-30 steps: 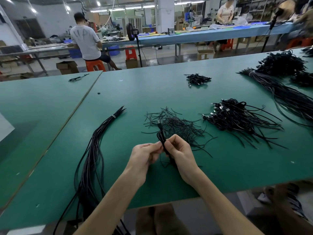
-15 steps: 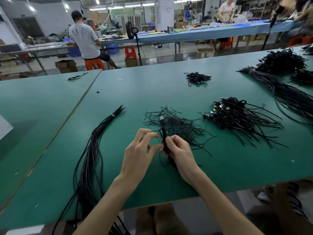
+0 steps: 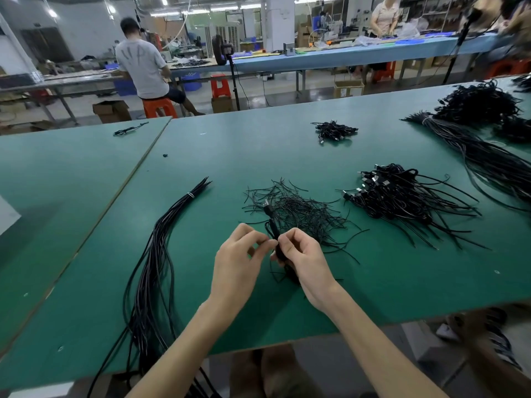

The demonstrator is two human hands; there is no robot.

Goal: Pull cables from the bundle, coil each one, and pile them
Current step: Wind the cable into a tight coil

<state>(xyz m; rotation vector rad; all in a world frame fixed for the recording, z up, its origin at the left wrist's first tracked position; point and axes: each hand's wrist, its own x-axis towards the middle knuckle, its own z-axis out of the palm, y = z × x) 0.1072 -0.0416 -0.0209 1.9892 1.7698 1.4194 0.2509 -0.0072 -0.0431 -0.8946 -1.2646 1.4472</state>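
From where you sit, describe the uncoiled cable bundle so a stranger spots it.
On the green table, look left of the left hand. The cable bundle sweeps from the front edge toward the middle. Unlike the heaps on the right, it lies long and uncoiled, with a white tie near its far tip.

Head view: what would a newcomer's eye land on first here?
Dead centre, the left hand and right hand pinch a coiled black cable before a heap of thin black ties. A long cable bundle trails off the near edge at left; the pile of coiled cables lies at right.
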